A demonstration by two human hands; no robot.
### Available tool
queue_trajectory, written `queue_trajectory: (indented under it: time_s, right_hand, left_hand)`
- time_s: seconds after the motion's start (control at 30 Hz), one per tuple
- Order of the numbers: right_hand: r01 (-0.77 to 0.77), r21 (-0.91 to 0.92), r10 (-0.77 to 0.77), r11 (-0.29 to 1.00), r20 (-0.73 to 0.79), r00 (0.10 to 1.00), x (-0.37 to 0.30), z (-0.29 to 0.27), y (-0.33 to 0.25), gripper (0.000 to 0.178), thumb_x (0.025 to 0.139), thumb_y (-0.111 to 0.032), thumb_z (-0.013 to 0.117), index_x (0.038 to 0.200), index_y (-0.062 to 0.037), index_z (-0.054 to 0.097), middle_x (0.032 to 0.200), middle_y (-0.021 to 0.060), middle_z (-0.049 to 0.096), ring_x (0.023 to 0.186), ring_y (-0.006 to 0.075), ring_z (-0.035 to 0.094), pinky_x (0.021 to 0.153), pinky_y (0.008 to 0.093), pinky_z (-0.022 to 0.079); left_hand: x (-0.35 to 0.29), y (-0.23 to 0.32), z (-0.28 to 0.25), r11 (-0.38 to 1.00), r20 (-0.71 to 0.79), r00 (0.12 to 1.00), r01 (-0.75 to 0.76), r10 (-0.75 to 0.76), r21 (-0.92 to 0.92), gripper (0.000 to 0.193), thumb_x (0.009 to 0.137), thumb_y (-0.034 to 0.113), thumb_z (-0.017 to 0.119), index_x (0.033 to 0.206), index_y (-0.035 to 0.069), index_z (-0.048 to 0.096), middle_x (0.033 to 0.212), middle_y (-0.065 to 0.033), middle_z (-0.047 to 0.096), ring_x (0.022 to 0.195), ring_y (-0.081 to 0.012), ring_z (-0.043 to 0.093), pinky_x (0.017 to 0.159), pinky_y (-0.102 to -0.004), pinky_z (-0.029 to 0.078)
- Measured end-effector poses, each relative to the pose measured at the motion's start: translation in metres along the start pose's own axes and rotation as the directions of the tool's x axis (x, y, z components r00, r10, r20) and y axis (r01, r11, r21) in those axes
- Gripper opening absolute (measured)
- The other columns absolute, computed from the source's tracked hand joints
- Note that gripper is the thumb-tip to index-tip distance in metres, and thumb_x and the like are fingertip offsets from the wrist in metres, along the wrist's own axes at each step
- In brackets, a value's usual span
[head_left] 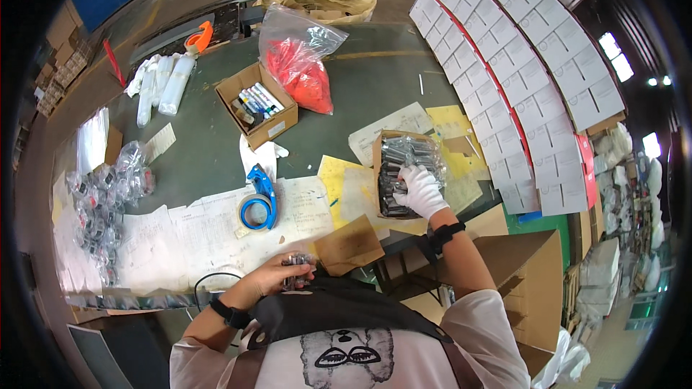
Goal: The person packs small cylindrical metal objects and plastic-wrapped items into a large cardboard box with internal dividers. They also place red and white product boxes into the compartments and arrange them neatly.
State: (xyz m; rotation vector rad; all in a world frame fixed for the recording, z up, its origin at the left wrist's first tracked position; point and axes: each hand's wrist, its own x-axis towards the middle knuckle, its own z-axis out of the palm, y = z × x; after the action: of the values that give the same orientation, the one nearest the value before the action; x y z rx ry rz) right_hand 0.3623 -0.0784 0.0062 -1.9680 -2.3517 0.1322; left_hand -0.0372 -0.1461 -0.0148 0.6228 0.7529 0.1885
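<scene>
Head view: left hand [277,274] has its fingers curled round wrapped pieces [298,269]; right hand [421,191] at filled carton [378,173], finger grip unclear; cardboard [349,246] between, tape dispenser [264,189] beyond.

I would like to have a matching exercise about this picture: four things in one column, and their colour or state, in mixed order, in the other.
Column 1
1. Left hand
2. Right hand
3. Tape dispenser
4. Clear plastic bag

Column 2
A. Filled with red-orange material, beside the box of markers
B. Gloved in white, at the carton of small packets
C. Blue
D. Bare, holding small shiny pieces

Right pairs: 1-D, 2-B, 3-C, 4-A
</scene>
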Motion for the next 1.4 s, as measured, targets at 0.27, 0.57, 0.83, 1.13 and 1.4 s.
queue_trajectory:
  time_s: [0.27,0.57,0.83,1.13,1.4]
  right_hand:
    - [-0.323,0.695,0.5,0.642,-0.061,0.864,0.011,-0.032,0.003,0.026,0.076,-0.013,0.066,0.101,-0.0047,0.065,0.078,0.011,0.069,0.07,0.0153,0.066,0.068,0.0271,0.052]
    - [-0.182,-0.073,0.196,0.981,0.381,0.904,0.01,-0.014,-0.031,0.037,0.075,-0.021,0.058,0.11,-0.0142,0.066,0.107,0.0189,0.065,0.099,0.0344,0.063,0.088,0.0456,0.049]
    - [-0.479,0.441,0.512,0.759,0.051,0.857,-0.006,0.018,-0.004,0.027,0.071,-0.019,0.071,0.094,-0.0048,0.069,0.085,0.0168,0.07,0.08,0.0304,0.068,0.076,0.0372,0.053]
    - [0.306,0.797,0.638,-0.521,0.126,0.759,-0.095,-0.049,-0.016,0.031,0.086,-0.021,0.064,0.114,-0.0094,0.059,0.099,0.009,0.065,0.087,0.0237,0.063,0.074,0.0379,0.052]
    - [-0.109,0.903,0.549,-0.416,0.344,0.762,-0.267,-0.048,-0.171,0.016,0.086,-0.011,0.063,0.1,-0.0049,0.065,0.085,0.0016,0.065,0.081,0.0119,0.06,0.075,0.0289,0.049]
  left_hand:
    - [0.005,-0.01,-0.004,0.885,-0.013,1.0,-0.011,0.019,0.466,0.038,0.091,0.032,0.064,0.118,0.006,0.06,0.103,-0.0026,0.064,0.097,-0.0104,0.057,0.082,-0.0248,0.046]
    - [-0.002,-0.033,-0.025,0.96,0.089,0.981,-0.186,0.171,0.209,0.048,0.083,0.007,0.069,0.128,0.005,0.053,0.113,-0.0045,0.061,0.103,-0.0136,0.057,0.089,-0.0257,0.045]
    - [-0.033,0.002,-0.045,0.813,-0.179,0.952,-0.306,0.249,-0.496,0.039,0.084,0.006,0.067,0.121,0.006,0.054,0.106,-0.011,0.064,0.103,-0.0246,0.062,0.086,-0.0469,0.053]
    - [-0.001,0.014,-0.072,0.887,-0.029,0.998,-0.066,0.059,-0.457,0.035,0.089,0.016,0.063,0.123,0.016,0.053,0.112,-0.0103,0.062,0.103,-0.0286,0.061,0.071,-0.0451,0.054]
    - [0.037,-0.02,-0.02,0.885,0.278,0.919,0.358,-0.278,-0.297,0.033,0.088,0.016,0.066,0.117,0.015,0.052,0.097,-0.006,0.056,0.084,-0.021,0.058,0.051,-0.0277,0.047]
